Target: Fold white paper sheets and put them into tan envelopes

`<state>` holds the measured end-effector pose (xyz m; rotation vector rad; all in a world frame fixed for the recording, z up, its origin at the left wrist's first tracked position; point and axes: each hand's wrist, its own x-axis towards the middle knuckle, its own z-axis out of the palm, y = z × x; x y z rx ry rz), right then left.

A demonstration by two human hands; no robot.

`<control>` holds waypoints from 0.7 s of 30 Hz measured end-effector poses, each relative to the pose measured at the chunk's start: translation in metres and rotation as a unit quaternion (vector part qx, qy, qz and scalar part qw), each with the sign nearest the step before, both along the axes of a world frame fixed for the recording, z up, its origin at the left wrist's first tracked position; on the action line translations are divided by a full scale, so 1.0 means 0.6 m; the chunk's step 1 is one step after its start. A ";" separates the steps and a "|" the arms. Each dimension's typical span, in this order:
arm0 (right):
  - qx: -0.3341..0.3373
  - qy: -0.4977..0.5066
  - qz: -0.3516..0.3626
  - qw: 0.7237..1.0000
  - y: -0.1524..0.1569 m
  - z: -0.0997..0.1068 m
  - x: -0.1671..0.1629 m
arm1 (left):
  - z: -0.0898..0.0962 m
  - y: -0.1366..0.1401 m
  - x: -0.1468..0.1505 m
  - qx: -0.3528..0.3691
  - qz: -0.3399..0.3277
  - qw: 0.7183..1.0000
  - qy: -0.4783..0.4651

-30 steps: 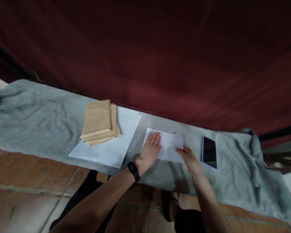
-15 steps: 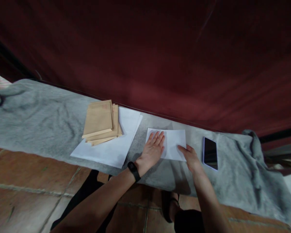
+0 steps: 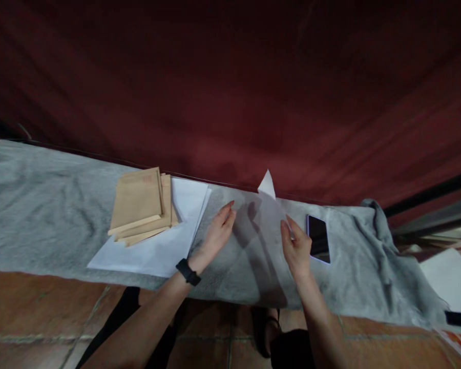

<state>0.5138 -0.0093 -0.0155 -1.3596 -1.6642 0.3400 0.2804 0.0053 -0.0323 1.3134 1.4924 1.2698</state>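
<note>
Red backdrop (image 3: pixel 230 102): dim stuff up here, sinking almost to black at the top, a dull reddish glow low in the middle.
Gray cloth (image 3: pixel 77 205): soft, muted light, and there they are, dark overlapping shadows between the hands, one stretching to the near edge!
White sheets (image 3: pixel 138 259): among the brightest patches, pale and bluish.
White paper (image 3: pixel 268 186): bright tip, lower part smeared into the gray.
Brown envelopes (image 3: pixel 136 200): outlines readable, red print soft.
Phone (image 3: pixel 319 239): glossy black, hardly any glare.
Tile floor (image 3: pixel 26 307): murky, wide-angle stretch toward the corners.
</note>
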 end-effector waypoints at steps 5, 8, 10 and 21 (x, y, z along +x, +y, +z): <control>0.008 -0.179 0.147 0.973 -0.018 -0.024 -0.014 | 0.007 0.006 -0.003 -0.180 0.029 0.904 -0.387; -0.005 -0.160 0.163 0.974 -0.023 -0.028 -0.019 | 0.011 0.009 -0.005 -0.213 0.022 0.873 -0.438; -0.021 -0.093 0.150 0.984 -0.023 -0.023 -0.022 | 0.014 0.010 -0.005 -0.215 0.028 0.873 -0.436; -0.190 0.436 0.048 0.878 -0.001 0.014 0.003 | 0.034 0.009 -0.013 -0.203 -0.028 0.869 -0.450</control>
